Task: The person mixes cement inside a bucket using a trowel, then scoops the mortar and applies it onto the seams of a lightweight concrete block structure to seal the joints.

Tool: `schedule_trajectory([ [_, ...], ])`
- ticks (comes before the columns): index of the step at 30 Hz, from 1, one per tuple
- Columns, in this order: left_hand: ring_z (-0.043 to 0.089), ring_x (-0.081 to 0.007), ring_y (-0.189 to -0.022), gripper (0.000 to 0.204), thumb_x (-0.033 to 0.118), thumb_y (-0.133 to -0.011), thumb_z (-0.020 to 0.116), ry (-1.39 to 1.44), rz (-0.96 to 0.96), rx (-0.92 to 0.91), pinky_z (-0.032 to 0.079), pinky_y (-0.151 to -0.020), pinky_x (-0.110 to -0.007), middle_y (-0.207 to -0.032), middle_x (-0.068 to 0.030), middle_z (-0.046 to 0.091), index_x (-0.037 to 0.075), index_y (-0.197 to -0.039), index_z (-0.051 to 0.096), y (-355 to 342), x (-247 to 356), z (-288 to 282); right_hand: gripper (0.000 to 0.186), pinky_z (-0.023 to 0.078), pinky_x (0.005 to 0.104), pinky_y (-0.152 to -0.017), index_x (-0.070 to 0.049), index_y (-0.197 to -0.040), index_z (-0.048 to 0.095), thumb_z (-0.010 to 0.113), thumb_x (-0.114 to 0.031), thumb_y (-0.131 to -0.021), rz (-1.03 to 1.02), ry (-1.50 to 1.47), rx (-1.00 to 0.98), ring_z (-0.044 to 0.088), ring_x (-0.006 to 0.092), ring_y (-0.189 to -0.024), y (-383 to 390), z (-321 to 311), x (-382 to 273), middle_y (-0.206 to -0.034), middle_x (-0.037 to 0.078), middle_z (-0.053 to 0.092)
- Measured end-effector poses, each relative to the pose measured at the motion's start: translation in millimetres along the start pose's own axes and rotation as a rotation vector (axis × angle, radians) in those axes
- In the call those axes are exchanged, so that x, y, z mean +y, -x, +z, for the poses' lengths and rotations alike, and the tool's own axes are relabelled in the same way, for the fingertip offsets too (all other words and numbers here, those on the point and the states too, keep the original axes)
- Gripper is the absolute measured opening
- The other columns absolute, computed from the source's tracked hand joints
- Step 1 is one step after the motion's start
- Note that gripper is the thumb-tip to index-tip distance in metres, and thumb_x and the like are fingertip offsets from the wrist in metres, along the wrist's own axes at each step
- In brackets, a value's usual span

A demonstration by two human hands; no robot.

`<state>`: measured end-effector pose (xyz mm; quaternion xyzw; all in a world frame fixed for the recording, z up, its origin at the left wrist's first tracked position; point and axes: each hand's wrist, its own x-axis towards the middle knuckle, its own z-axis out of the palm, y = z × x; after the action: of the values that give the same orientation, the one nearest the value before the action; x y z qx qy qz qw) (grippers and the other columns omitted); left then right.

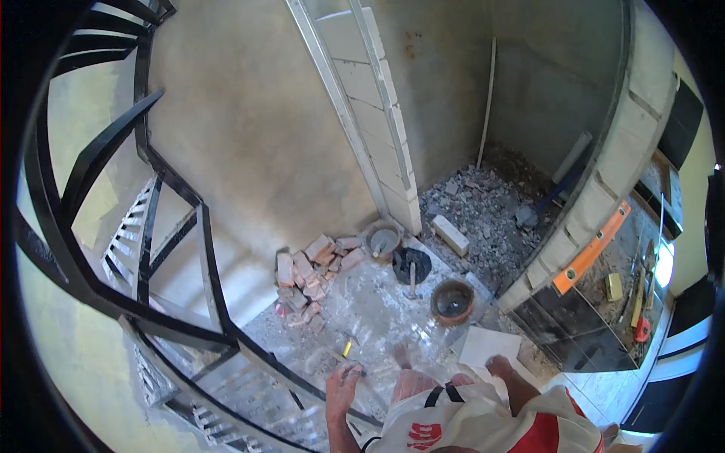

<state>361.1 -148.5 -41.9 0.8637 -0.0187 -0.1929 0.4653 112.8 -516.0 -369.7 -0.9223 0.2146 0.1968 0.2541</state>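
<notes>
My left hand (343,389) is raised at the lower middle beside the black metal stair railing (158,319), fingers curled; what they hold, if anything, I cannot make out. Just above it shows a small yellow object (347,349). My right hand is out of sight. My bare feet show below, one beside a white square tile (487,349). Ahead on the dusty floor stand a grey-filled bucket (384,243), a dark round tub (402,266) with a handled tool (413,281) on it, and a round clay-coloured container (451,300). Broken bricks (306,272) lie piled at their left.
A block partition (361,113) rises ahead, with rubble (483,219) and a loose white block (450,235) at its right. A curved block edge (634,136) borders the right; beside it a dark tiled counter (563,332) bears an orange level (593,245) and several tools.
</notes>
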Motion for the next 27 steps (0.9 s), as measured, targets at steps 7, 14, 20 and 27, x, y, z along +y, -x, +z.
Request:
schedule_trajectory([
  [7,0.063,-0.0177,-0.092,0.027,0.02,-0.086,0.062,0.033,0.293,-0.071,0.047,-0.083,-0.03,-0.096,-0.0133,0.067,-0.002,-0.104,0.063,-157,49,-32,0.015,0.054,0.0403,-0.066,-0.012,-0.076,0.072,0.066,-0.025,-0.07,-0.086,0.478,-0.29,0.067,0.0256,-0.077,-27,30,8,-0.078,0.008,0.069],
  [14,0.062,-0.0199,-0.095,0.031,0.023,-0.086,0.063,-0.07,0.376,-0.154,0.046,-0.086,-0.032,-0.103,-0.0138,0.064,-0.002,-0.104,0.063,-271,94,-70,0.014,0.053,0.0343,-0.053,-0.006,-0.071,0.069,0.064,-0.019,-0.075,0.428,-0.595,0.217,0.065,0.021,-0.055,-105,25,-64,-0.059,0.009,0.064],
  [20,0.061,-0.0196,-0.097,0.03,0.024,-0.086,0.063,-0.102,0.277,-0.221,0.046,-0.087,-0.031,-0.102,-0.013,0.065,0.0,-0.104,0.064,-308,108,-68,0.016,0.053,0.0358,-0.062,-0.005,-0.072,0.068,0.062,-0.019,-0.072,0.196,-0.201,0.022,0.066,0.0248,-0.062,-140,-9,-111,-0.062,0.01,0.064],
  [27,0.062,-0.0163,-0.088,0.03,0.025,-0.087,0.062,-0.081,0.282,-0.287,0.047,-0.082,-0.03,-0.093,-0.0109,0.067,-0.001,-0.102,0.064,-356,100,-55,0.014,0.053,0.0403,-0.076,-0.014,-0.079,0.073,0.068,-0.021,-0.067,-0.063,0.393,-0.395,0.064,0.0266,-0.093,-182,-24,-70,-0.089,0.006,0.069],
])
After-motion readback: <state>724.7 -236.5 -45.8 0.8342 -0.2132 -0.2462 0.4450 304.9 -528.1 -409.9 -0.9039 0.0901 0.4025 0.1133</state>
